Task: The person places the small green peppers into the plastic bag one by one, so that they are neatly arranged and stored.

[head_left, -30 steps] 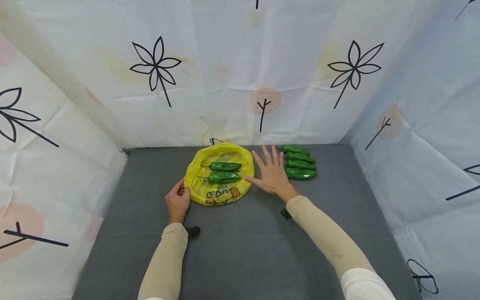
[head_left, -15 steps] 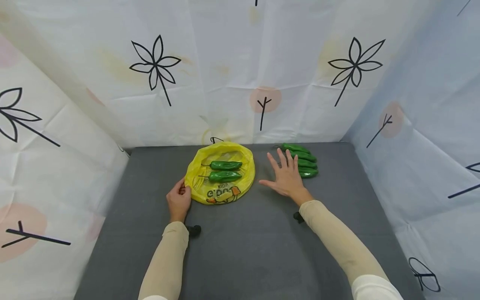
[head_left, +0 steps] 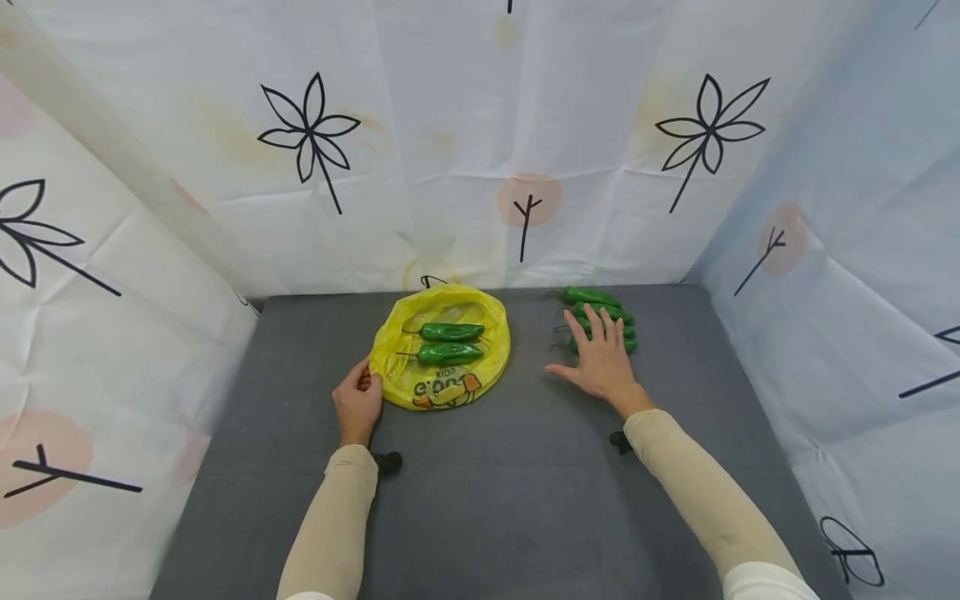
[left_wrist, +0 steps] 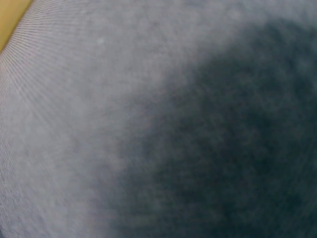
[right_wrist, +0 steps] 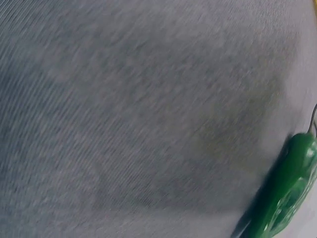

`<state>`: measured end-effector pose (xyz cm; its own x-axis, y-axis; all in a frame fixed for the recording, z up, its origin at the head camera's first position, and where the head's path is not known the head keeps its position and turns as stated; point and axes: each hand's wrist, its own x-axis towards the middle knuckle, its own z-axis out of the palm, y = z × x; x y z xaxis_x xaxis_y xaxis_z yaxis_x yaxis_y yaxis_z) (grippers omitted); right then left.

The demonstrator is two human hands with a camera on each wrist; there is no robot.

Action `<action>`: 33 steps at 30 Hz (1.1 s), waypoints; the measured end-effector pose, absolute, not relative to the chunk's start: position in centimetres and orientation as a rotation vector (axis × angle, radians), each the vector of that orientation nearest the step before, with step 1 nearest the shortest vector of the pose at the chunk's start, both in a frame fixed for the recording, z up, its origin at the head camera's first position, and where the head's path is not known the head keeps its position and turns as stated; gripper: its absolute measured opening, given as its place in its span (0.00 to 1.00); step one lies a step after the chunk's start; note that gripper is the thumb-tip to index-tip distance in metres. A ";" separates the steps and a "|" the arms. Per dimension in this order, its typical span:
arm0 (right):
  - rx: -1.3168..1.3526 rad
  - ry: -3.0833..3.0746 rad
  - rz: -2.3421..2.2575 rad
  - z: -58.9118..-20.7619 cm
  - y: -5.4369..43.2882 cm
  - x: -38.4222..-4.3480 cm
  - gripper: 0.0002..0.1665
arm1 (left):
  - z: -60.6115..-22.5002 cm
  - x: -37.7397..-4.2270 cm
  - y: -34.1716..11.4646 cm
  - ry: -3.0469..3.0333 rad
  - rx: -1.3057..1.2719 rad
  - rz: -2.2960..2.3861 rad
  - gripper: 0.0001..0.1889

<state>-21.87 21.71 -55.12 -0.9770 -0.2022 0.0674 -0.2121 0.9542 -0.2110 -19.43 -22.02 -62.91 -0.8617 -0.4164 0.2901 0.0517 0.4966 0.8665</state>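
Note:
My left hand pinches the left rim of a yellow plastic bag, which lies with its mouth spread wide. Inside the bag are two green peppers, side by side with stems to the left. Spread fingers mark my right hand, which hovers over the front of a row of several green peppers and partly hides them. In the right wrist view one green pepper shows at the lower right. The left wrist view catches only a corner of the yellow bag.
All of this lies on a dark grey table. White cloth with printed flowers and trees hangs behind the table and along both sides. A small black wrist device sits by the left sleeve.
My right hand has moved right, from beside the bag to over the front of the pepper row, fingers still spread. The left hand keeps its place at the bag's rim.

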 end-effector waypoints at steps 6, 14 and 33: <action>0.281 -3.079 0.362 -55.3 23.5 -21.9 0.67 | -62.8 -19.5 -22.1 -2.284 0.321 -1.342 0.20; 0.167 -3.110 0.433 -55.5 25.7 -21.7 0.65 | -62.8 -19.6 -22.2 -2.287 0.317 -1.348 0.20; 0.156 -3.089 0.662 -56.5 28.1 -21.2 0.44 | -62.7 -19.5 -21.9 -2.299 0.344 -1.350 0.20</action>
